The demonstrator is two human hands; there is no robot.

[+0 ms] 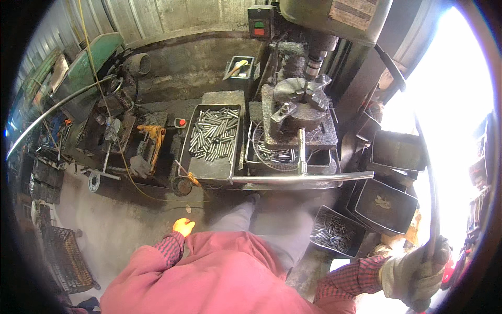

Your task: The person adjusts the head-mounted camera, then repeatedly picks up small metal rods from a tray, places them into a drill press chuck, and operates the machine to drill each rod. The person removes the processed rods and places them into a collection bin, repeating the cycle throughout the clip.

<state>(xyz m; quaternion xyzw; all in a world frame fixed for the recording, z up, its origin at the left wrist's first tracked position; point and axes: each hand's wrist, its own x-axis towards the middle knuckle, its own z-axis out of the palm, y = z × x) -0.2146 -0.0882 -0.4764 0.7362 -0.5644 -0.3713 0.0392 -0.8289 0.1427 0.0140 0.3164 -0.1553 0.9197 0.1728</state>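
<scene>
My right hand [417, 274], in a grey work glove, is closed around a long dark curved bar [432, 199] at the right. The bar rises past the bright opening beside the drill press [334, 20]. My left hand [184, 226], in an orange-yellow glove, is low in front of me with fingers curled; whatever it may hold is hidden. Under the drill spindle [315, 62] a jawed chuck [299, 107] sits on the machine table, with no workpiece visible between its jaws. Left of it, a metal tray [209, 168] carries many short steel pins [214, 133].
A shiny pipe [303, 178] runs along the bench's front edge. Steel pins fill a bin [334, 230] on the floor, near dark bins [386, 204]. A green machine [94, 60] and a plastic crate [68, 259] are at left. A small tray with a brush [238, 68] stands behind.
</scene>
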